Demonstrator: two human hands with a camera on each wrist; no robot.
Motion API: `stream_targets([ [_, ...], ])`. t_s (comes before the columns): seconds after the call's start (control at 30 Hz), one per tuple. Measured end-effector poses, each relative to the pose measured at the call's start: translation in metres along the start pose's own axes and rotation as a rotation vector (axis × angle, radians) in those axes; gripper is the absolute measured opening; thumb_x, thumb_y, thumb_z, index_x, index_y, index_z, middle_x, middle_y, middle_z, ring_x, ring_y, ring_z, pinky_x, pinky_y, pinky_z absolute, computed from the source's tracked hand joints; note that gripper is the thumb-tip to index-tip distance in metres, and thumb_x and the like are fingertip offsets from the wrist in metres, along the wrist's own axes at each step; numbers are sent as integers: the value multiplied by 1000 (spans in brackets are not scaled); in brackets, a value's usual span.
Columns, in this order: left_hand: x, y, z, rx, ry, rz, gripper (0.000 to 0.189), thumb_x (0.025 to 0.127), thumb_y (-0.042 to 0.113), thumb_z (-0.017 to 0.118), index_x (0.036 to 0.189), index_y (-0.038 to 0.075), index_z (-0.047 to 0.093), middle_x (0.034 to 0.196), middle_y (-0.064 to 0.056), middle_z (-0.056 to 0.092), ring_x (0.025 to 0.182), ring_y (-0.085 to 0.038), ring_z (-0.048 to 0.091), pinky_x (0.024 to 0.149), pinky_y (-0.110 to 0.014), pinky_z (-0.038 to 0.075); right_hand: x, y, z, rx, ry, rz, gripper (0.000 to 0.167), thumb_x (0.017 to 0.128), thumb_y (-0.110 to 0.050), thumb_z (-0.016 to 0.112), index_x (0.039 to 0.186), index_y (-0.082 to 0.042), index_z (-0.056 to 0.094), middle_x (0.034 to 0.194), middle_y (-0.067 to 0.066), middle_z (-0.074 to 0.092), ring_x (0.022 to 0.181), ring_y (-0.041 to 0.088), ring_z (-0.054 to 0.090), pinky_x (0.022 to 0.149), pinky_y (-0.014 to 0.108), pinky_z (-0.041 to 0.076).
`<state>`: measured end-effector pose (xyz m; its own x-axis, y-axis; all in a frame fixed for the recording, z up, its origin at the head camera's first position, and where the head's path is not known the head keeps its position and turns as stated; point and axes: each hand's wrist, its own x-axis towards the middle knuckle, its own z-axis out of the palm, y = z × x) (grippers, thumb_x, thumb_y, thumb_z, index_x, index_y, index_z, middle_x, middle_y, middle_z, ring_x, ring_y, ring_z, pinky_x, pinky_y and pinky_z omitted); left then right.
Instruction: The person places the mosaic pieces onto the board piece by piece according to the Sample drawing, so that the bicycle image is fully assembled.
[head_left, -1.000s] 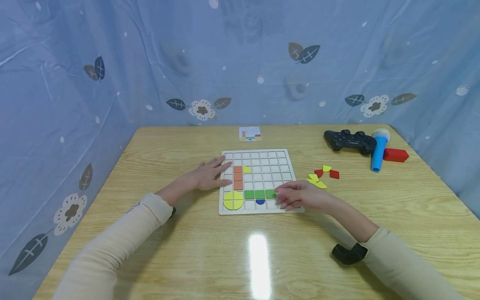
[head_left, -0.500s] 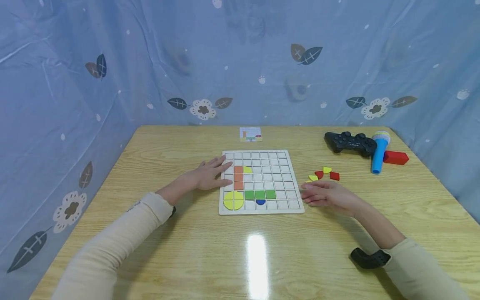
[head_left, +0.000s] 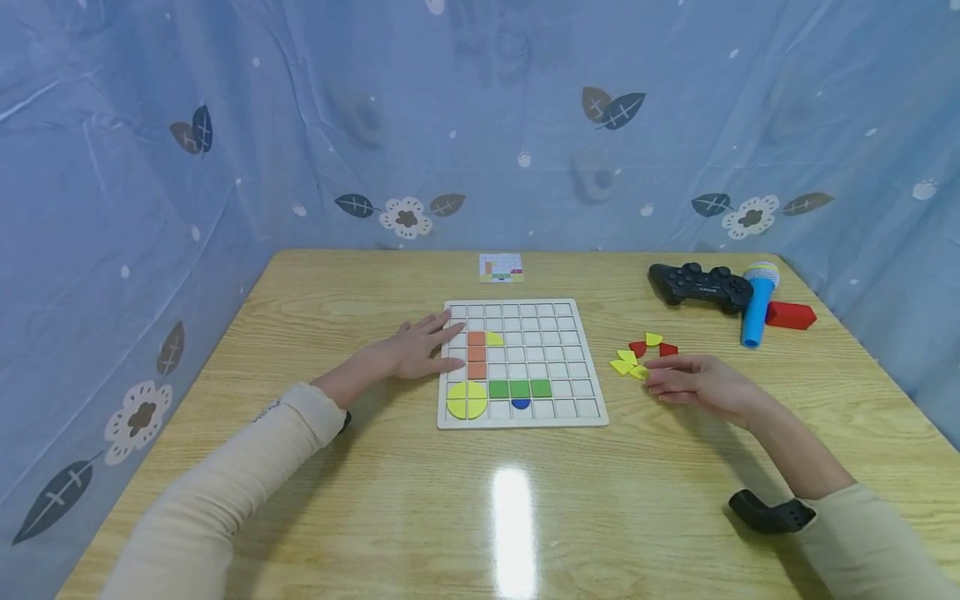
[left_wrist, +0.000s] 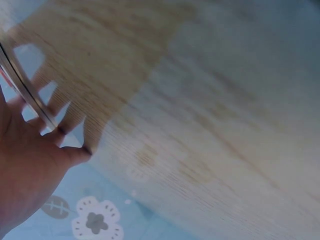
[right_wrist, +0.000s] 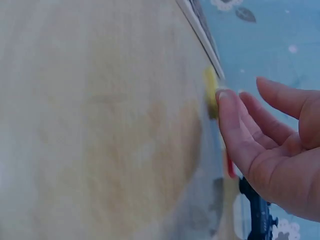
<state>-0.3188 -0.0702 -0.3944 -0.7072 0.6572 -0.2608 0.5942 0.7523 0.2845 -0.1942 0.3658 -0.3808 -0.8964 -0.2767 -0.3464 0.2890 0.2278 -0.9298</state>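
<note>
- My left grip [head_left: 415, 356], left of centre in the head view, has fingers spread and fairly straight; it rests over the left border of the pale square gridded board [head_left: 532, 338], probably to keep it from sliding.
- My right grip [head_left: 693, 383], right of centre, has its fingers extended, slightly bent, with their tips at the loose flat yellow pieces [head_left: 626, 356]. I see no pinch; blur at the fingertips means I cannot tell whether they touch one.
- The board lies flat at the centre of the frame, likely because both arms reach it easily there.
- On its left half stand a column of orange squares [head_left: 476, 353], a yellow quarter-round piece [head_left: 495, 339] beside the top one, and a yellow disc of four quarters [head_left: 471, 395] below.
- A row of green squares [head_left: 519, 389] runs right of the disc, with a blue half-round piece [head_left: 521, 404] under its middle.
- Two flat red pieces [head_left: 637, 348] lie among the loose yellow ones, near enough for my right side.
- A small printed card [head_left: 500, 267] sits above the board on the wood-grained table [head_left: 390, 492], seemingly for easy glancing.
</note>
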Motion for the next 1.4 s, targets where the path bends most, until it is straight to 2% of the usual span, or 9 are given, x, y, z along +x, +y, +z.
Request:
stream_targets([
  [0.17,0,-1,0,-4,-6,-7,76,96,59,39,155,22,10,159,-7,-5,143,-32,-3,110,-58,1,0,-2,-12,-47,64,-7,56,99,-12,53,141,16,28,113,2,65,99,9,63,88,30,50],
  [0.23,0,0,0,-7,-7,-8,76,96,59,39,155,22,10,159,-8,-5,143,-32,-3,110,-58,0,1,-2,-14,-70,82,-10,57,99,-12,54,141,16,27,116,4,63,99,7,63,88,31,50],
  [0.33,0,0,0,-8,-8,-8,76,96,58,40,155,22,10,159,-8,-5,143,-32,-3,110,-58,1,3,-3,-14,-162,121,-8,59,97,-17,58,141,13,32,125,12,57,100,6,61,88,29,50],
  [0.47,0,1,0,-3,-6,-5,75,97,58,40,155,21,10,159,-8,-4,143,-33,-2,110,-58,2,8,-3,-9,-361,171,-41,57,94,-22,63,139,7,42,129,23,54,105,16,59,83,25,51],
  [0.57,1,2,0,0,-7,-2,75,97,58,39,155,21,10,159,-8,-5,143,-33,-2,110,-58,2,12,-2,-4,-439,199,-82,54,92,-19,65,135,7,46,123,23,58,106,24,57,78,23,51],
  [0.77,1,1,0,6,-10,-4,75,97,58,38,155,22,9,159,-8,-5,143,-32,-2,110,-58,1,20,-1,5,-457,233,-144,49,88,-5,68,131,9,50,114,22,60,98,23,59,71,24,52],
  [0.9,2,0,0,11,-13,-18,75,96,60,37,155,24,8,159,-6,-7,143,-30,-3,111,-56,1,24,-1,8,-502,243,-171,46,86,-1,69,127,9,53,110,20,60,95,25,58,69,23,52],
  [1.2,2,-1,1,-5,-8,-12,76,96,60,39,155,23,9,159,-5,-6,143,-29,-3,110,-57,1,26,-1,10,-588,238,-199,43,85,-1,70,125,7,56,96,13,57,82,23,51,59,23,46],
  [1.4,2,-2,2,-3,-7,-13,76,95,61,38,155,24,9,159,-5,-6,144,-28,-4,111,-57,1,23,-1,11,-648,304,-182,34,87,-10,71,116,5,62,91,10,57,78,23,50,57,24,45],
])
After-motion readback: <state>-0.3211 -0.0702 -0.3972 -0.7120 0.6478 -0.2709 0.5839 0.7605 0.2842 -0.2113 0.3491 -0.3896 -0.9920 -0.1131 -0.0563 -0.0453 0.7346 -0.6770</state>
